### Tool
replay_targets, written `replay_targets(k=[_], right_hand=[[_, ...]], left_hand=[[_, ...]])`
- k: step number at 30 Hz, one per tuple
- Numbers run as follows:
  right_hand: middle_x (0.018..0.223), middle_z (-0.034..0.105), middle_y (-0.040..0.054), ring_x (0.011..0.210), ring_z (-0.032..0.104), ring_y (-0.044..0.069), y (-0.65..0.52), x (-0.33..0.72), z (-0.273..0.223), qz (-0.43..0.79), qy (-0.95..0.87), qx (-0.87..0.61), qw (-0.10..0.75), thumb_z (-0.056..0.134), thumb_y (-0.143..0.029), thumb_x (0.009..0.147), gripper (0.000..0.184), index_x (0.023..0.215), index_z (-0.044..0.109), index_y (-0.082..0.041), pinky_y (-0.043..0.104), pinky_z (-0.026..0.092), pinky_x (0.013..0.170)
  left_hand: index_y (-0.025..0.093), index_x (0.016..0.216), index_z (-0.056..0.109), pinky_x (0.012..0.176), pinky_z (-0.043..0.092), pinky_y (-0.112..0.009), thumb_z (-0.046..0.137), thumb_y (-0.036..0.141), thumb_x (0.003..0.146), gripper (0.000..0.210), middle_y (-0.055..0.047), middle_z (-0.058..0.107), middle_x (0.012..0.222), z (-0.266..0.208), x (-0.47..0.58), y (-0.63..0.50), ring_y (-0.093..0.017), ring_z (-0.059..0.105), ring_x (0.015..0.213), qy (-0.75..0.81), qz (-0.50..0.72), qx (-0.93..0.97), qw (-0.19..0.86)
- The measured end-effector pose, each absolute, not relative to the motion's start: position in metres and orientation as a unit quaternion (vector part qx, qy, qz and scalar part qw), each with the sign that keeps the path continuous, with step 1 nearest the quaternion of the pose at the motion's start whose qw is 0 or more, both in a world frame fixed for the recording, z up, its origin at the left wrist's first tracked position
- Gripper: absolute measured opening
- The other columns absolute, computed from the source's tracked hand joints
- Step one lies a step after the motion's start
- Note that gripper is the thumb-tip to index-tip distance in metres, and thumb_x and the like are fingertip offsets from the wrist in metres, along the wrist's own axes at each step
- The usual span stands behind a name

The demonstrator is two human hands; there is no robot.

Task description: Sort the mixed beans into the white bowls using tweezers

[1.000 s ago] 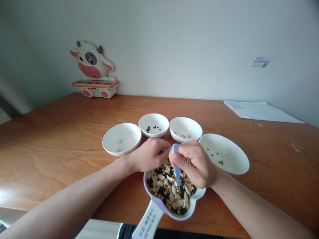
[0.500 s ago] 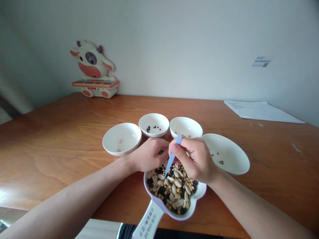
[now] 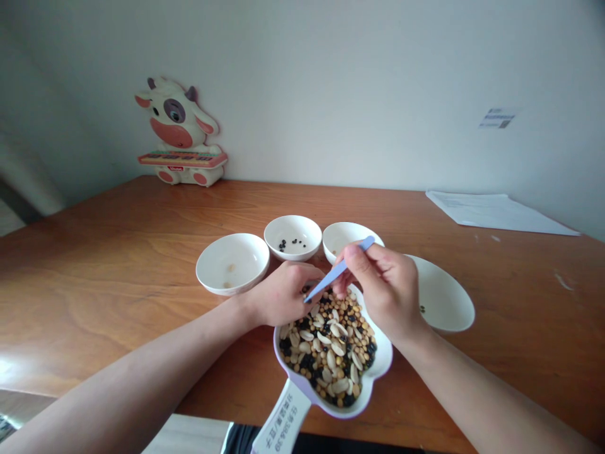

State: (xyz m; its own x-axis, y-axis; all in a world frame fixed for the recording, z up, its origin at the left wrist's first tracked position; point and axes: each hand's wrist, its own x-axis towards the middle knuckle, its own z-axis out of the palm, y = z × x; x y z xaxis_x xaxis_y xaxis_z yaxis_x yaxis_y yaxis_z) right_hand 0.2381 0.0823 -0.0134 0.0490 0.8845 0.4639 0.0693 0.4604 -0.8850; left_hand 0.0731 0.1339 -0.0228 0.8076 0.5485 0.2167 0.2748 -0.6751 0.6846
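A lilac-and-white handled bowl (image 3: 382, 353) sits close to me, filled with peanuts (image 3: 331, 360), black beans and yellow beans; its labelled handle points toward me. My left hand (image 3: 286, 293) is curled over the bowl's far left edge and grips it, fingertips partly hidden. In a pinch, my right hand (image 3: 391, 287) holds blue tweezers (image 3: 339, 270) above the far part of the bowl. Their tips point down left, close to my left fingers. A dark speck shows by the tips; I cannot tell whether it is held.
Beyond the hands stand several white bowls: a left bowl (image 3: 215, 268) with pale pieces, a middle bowl (image 3: 293, 252) with black beans, another bowl (image 3: 343, 233), and a right bowl (image 3: 449, 296), partly covered by my right hand. A cow toy (image 3: 182, 135) and papers (image 3: 496, 211) lie farther back.
My right hand has moved up and right, and the tweezers have lifted from the peanuts and tilted flatter. My left hand and the handled bowl stay in place.
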Motion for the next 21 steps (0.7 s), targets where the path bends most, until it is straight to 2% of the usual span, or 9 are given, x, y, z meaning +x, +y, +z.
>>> replay_targets(k=[3,7,15,21], right_hand=[[0.057,0.065,0.0016,0.047,0.063,0.013,0.089,0.237,-0.014,0.25,-0.522,-0.458,0.674,0.058,-0.041,0.093,0.032,0.077,0.065,-0.014,0.024,0.057,0.047],[0.063,0.069,0.0036,0.051,0.067,0.014,0.096,0.236,-0.017,0.168,-0.521,-0.511,0.663,0.055,-0.043,0.094,0.035,0.079,0.067,-0.013,0.024,0.06,0.05],[0.076,0.074,0.0087,0.061,0.072,0.017,0.104,0.234,-0.027,0.194,-0.538,-0.517,0.637,0.054,-0.046,0.094,0.039,0.085,0.069,-0.011,0.027,0.065,0.055],[0.078,0.074,0.009,0.068,0.073,0.019,0.103,0.233,-0.028,0.211,-0.561,-0.506,0.62,0.054,-0.046,0.094,0.038,0.091,0.069,-0.012,0.026,0.065,0.054]], left_hand=[[0.014,0.082,0.067,0.072,0.048,-0.026,0.048,0.014,0.09,0.02,-0.005,0.069,0.08,-0.023,0.073,0.133,-0.016,0.061,0.074,0.26,0.199,0.893,0.308],[0.013,0.081,0.066,0.065,0.045,-0.024,0.048,0.016,0.09,0.021,-0.004,0.067,0.076,-0.022,0.074,0.133,-0.014,0.058,0.069,0.275,0.184,0.899,0.286],[0.013,0.075,0.063,0.06,0.042,-0.023,0.047,0.016,0.091,0.022,-0.003,0.065,0.071,-0.023,0.073,0.133,-0.012,0.053,0.062,0.274,0.189,0.901,0.279],[0.012,0.088,0.068,0.072,0.047,-0.026,0.048,0.012,0.088,0.021,-0.006,0.07,0.086,-0.023,0.074,0.134,-0.016,0.061,0.075,0.264,0.195,0.902,0.281]])
